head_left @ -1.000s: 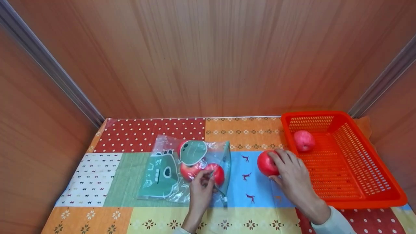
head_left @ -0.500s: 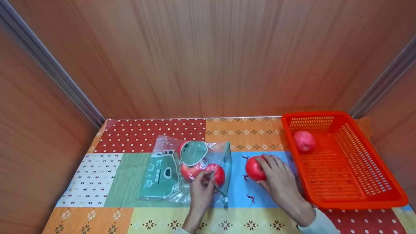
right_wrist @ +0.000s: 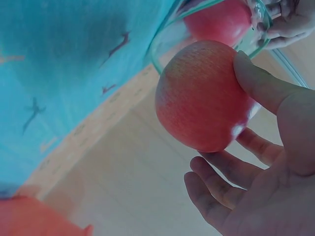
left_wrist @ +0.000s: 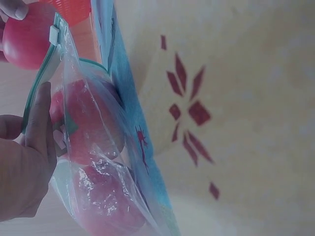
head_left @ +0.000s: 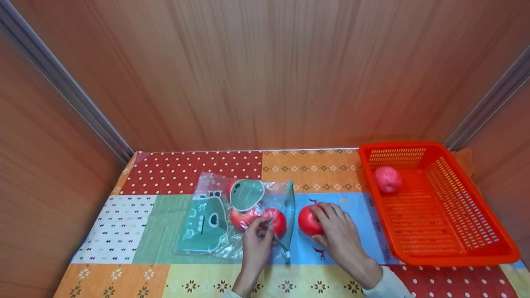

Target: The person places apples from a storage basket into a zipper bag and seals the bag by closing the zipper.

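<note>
My right hand [head_left: 340,234] grips a red apple [head_left: 309,220] between thumb and fingers, just right of the mouth of a clear zip bag [head_left: 207,227]. In the right wrist view that apple [right_wrist: 204,96] is in front of the bag's green-edged opening, which gapes. My left hand [head_left: 257,244] pinches the bag's upper edge between thumb and fingers; the left wrist view shows the zip edge with its white slider [left_wrist: 54,35]. Several red apples lie inside the bag, one [head_left: 278,223] close to the mouth. Green cartoon prints hide parts of the others.
An orange-red plastic basket [head_left: 428,215] stands at the right with one apple [head_left: 388,179] in its left back corner. A patchwork-patterned cloth [head_left: 140,174] covers the table. Wooden panels [head_left: 248,74] rise behind and at both sides.
My right hand has carried its apple leftward, from beside the basket to near the bag's mouth. The left hand and the bag have stayed in place.
</note>
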`<state>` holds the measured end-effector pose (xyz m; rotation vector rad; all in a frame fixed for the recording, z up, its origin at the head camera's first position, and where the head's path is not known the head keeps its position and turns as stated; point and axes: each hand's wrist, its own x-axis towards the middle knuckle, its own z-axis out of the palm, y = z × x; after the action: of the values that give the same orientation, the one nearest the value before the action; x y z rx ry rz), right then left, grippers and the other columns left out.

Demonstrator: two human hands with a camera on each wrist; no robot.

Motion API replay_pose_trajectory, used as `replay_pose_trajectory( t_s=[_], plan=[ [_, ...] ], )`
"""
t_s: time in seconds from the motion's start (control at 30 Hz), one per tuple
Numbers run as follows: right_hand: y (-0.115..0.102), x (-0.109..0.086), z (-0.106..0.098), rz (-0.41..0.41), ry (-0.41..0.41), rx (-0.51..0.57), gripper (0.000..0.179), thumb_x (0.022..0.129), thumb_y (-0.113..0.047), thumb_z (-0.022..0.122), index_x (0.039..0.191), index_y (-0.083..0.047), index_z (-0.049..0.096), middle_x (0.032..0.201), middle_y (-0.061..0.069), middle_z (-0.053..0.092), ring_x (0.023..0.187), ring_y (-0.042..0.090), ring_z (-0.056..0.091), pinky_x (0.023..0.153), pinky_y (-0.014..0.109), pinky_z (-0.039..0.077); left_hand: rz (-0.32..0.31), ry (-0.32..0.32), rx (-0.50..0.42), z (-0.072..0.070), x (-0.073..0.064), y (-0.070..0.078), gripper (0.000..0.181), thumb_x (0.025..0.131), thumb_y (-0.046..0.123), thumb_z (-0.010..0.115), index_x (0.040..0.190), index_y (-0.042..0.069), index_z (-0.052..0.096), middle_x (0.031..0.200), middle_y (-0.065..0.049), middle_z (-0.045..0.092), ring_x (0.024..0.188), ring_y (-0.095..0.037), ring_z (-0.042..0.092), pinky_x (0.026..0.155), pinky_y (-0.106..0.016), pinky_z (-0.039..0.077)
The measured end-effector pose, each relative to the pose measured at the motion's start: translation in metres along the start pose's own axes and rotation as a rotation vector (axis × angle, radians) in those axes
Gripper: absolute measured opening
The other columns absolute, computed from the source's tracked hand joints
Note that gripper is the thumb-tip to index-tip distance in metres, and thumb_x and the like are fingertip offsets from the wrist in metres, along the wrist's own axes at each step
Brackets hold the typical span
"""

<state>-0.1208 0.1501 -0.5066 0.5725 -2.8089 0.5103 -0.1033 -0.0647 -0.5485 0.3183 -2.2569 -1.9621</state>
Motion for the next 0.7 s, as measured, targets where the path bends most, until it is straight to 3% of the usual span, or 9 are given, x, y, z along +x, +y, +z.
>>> replay_pose_trajectory(
  t_s=[0.7],
  plan=[
    [-0.02,0.003,0.026,-0.045,-0.05,0.049,0.075,0.071,-0.021,0.099,0.137,-0.013,0.064,0.134,0.012,0.063,0.126,0.034,0.056,0.1,0.056,0.054,-0.006,-0.012,-0.001,-0.001,0.0,0.0,0.028,0.096,-0.004,0.069,0.122,0.003,0.07,0.099,-0.01,0.066,0.076,-0.02,0.067,0.064,-0.029,0.063]
  ],
)
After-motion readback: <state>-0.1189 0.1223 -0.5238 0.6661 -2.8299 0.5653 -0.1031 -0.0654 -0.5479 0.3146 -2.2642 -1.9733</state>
